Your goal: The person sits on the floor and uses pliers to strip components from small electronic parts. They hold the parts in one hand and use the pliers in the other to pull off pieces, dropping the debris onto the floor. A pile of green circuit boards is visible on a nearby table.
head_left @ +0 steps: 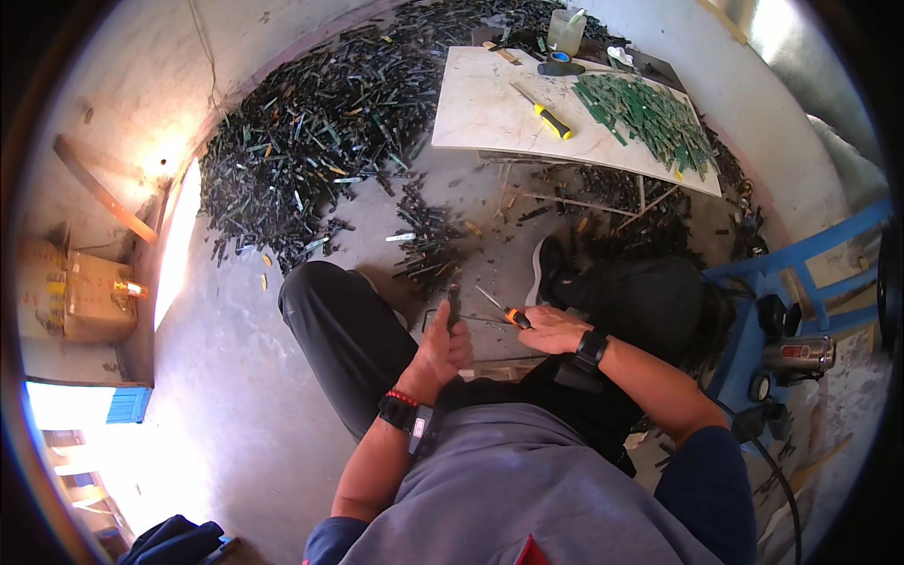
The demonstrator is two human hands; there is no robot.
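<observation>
My left hand [438, 353] is closed around a narrow, dark strip-like piece [454, 299] that stands up out of the fist; its exact kind is too small to make out. Close by on the right, my right hand [556, 331] grips a screwdriver [516, 318] with an orange and black handle. The screwdriver's thin metal shaft points up and left, toward the left hand but apart from the dark piece. Both hands are held between my knees, above the floor. Some dark strips [428, 231] lie on the floor just beyond the left hand.
A large heap of dark strips [311, 132] covers the far-left floor. The low white table [480, 108] holds a yellow-black screwdriver [553, 121], green circuit-board strips [650, 118] and a plastic cup [567, 33]. At right are a blue frame [810, 254] and a steel flask [799, 355].
</observation>
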